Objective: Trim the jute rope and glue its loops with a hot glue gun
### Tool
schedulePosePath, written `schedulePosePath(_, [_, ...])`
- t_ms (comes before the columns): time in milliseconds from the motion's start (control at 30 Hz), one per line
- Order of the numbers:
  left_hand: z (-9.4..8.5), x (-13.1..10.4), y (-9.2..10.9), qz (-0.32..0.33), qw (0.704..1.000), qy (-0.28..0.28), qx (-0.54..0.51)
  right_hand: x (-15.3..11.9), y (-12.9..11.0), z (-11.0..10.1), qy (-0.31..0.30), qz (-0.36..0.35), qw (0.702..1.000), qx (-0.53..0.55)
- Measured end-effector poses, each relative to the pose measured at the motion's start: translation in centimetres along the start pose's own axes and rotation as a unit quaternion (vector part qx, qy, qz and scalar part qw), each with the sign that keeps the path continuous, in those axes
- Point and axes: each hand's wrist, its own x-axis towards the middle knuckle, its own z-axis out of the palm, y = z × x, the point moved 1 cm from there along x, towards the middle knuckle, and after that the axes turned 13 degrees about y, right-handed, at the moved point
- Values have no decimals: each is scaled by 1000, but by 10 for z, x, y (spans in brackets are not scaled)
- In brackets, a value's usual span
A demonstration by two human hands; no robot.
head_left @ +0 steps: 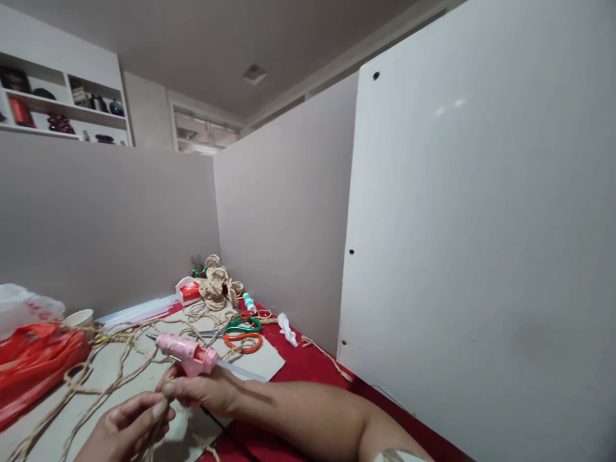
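Observation:
A pink glue gun [185, 351] with a clear glue stick at its rear is in my right hand [206, 390], its nozzle pointing left. The thumb and fingers of that hand also pinch a bit of twine. Close by, my left hand [129, 427] is closed on the twine [156, 433] at the lower left, the fingertips of both hands nearly meeting. Beneath them lies a pale board [267, 360] strewn with loose twine. Green-handled scissors [244, 325] and orange-handled scissors [244, 343] lie just beyond the glue gun.
Coiled twine [216, 287] and a red-and-white box [188, 291] stand at the back corner. A red bag [43, 366] and a cup [79, 318] are on the left. A small bottle [249, 303] and crumpled tissue [287, 330] rest on red cloth [317, 369]. Partitions [283, 212] rise behind.

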Motion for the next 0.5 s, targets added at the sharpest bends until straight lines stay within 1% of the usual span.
schedulePosePath(100, [-3, -1, 4, -7, 999, -39, -23, -1, -3, 1, 5, 11, 999, 50])
schedulePosePath(233, [-3, -15, 14, 22, 999, -23, -8, -13, -6, 4, 17, -6, 998, 52])
schedulePosePath(300, [-1, -18, 16, 26, 999, -36, -11, -16, -5, 3, 15, -9, 997, 69])
schedulePosePath(333, [0, -19, 17, 36, 998, -47, -17, -17, -4, 2, 10, -2, 996, 84])
schedulePosePath(400, [2, -19, 18, 59, 996, -59, -24, -17, -2, 1, 21, 2, 996, 91])
schedulePosePath(433, [2, -19, 18, 66, 996, -57, -27, -17, -2, 1, 26, 1, 996, 87])
schedulePosePath(500, [3, -21, 20, 77, 996, -34, -38, -18, -2, 1, 38, -3, 996, 82])
